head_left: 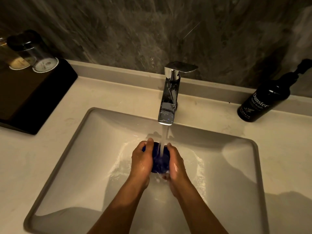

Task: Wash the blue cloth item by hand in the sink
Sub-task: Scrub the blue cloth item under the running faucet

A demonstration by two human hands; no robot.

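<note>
A bunched dark blue cloth [160, 162] sits between my two hands over the middle of the white rectangular sink [70, 159]. My left hand [142, 158] grips its left side with fingers curled over the top. My right hand [175, 163] grips its right side. Water runs from the chrome tap [169, 98] straight onto the cloth and splashes into the basin. Both hands are wet. Most of the cloth is hidden between my palms.
A black hand wash pump bottle [263, 100] stands on the counter at the right. At the left, a black tray [33, 97] holds upturned glasses [36, 53]. A dark marbled wall rises behind the counter.
</note>
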